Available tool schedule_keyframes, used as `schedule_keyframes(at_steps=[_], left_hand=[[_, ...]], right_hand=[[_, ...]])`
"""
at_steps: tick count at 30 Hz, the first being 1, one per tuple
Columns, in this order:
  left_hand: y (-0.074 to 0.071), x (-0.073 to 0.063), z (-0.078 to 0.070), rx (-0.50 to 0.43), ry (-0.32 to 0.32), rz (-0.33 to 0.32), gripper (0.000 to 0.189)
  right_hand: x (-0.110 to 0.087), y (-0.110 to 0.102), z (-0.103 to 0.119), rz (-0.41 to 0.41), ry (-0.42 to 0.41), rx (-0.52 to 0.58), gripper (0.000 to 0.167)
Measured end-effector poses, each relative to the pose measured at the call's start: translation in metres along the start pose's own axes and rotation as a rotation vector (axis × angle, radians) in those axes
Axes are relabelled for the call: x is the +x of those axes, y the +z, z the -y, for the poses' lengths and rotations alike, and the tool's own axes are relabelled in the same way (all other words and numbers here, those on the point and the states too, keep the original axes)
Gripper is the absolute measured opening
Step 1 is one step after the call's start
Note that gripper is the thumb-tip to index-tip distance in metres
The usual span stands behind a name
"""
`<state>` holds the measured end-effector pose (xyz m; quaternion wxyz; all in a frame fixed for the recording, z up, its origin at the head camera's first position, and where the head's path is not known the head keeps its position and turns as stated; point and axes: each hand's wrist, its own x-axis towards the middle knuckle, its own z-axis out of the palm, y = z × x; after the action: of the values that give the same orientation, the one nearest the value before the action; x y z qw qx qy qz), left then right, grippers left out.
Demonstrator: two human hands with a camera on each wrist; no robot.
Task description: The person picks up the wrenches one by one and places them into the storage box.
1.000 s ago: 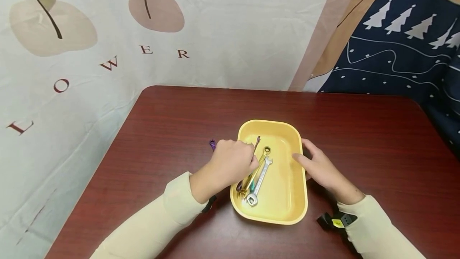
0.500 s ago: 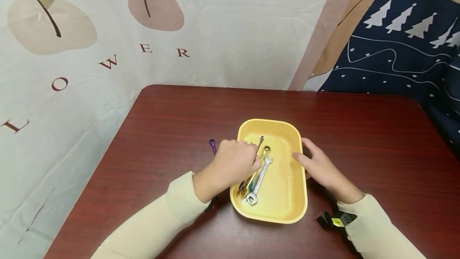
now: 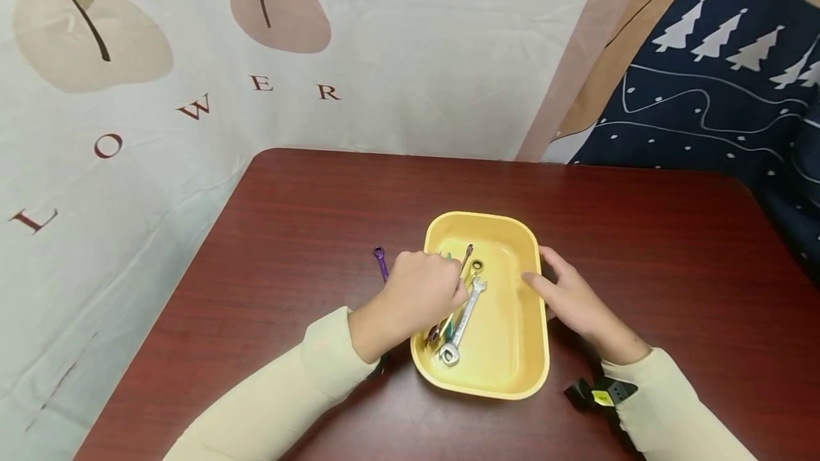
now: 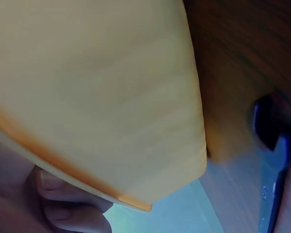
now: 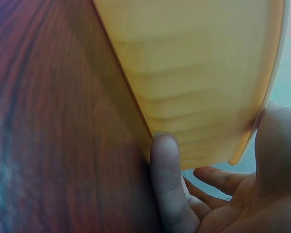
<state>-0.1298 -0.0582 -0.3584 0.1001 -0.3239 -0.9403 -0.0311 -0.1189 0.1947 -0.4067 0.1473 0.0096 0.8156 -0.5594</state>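
Note:
A yellow plastic bin (image 3: pixel 506 304) stands on the table. My left hand (image 3: pixel 426 290) reaches over its left rim, fingers curled around a dark, shiny wrench (image 3: pixel 468 255); most of that wrench is hidden behind the hand. Beside it in the bin lie a silver combination wrench (image 3: pixel 466 319), a gold ratcheting wrench (image 3: pixel 476 267) and a green one (image 3: pixel 450 328), mostly covered. My right hand (image 3: pixel 570 304) grips the right wall, thumb over the rim, fingers against the outside (image 5: pixel 166 165). Outside the bin, left of it, a purple wrench (image 3: pixel 381 259) lies partly hidden by my left hand.
The dark red wooden table (image 3: pixel 307 233) extends around the bin on all sides. A printed cloth (image 3: pixel 416 55) hangs behind it, and a navy cloth with white trees (image 3: pixel 705 105) hangs at the right.
My left hand has shifted slightly right, and the dark wrench in it has moved right toward the gold one. My right hand and the bin have stayed in place.

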Motion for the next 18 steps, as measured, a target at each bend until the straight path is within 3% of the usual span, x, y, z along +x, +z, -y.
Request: schedule_keyframes(at_steps=[18], left_hand=[[0.0093, -0.0001, -0.0012, 0.061, 0.032, -0.088, 0.034]], right_hand=[[0.0006, -0.0010, -0.0005, -0.013, 0.006, -0.025, 0.056]])
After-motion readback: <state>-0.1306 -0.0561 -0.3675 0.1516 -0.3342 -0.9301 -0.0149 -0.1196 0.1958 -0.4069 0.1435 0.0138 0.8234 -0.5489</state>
